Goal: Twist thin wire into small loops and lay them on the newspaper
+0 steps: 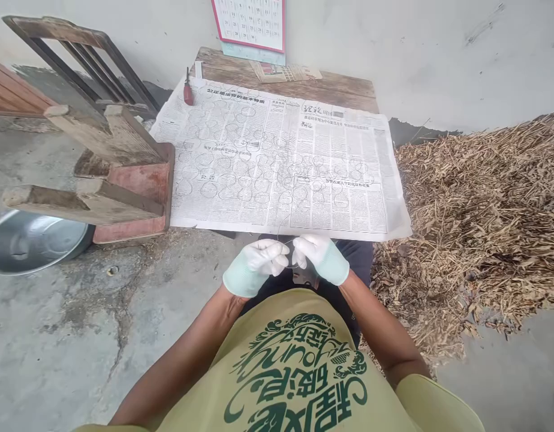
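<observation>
Both my hands wear white gloves and meet just below the near edge of a newspaper (277, 162) spread over a low wooden table (331, 87). My left hand (254, 264) and my right hand (319, 255) are closed, pinching a thin wire (289, 243) between them. Several thin wire loops (241, 180) lie in rows across the newspaper. A red-handled tool (187, 90) rests at the table's far left corner.
An overturned wooden stool (110, 168) lies to the left, with a metal basin (29, 240) beneath it and a wooden chair frame (79, 54) behind. A pile of dry straw (479, 222) fills the right. A calendar (250, 24) hangs on the wall. The floor is concrete.
</observation>
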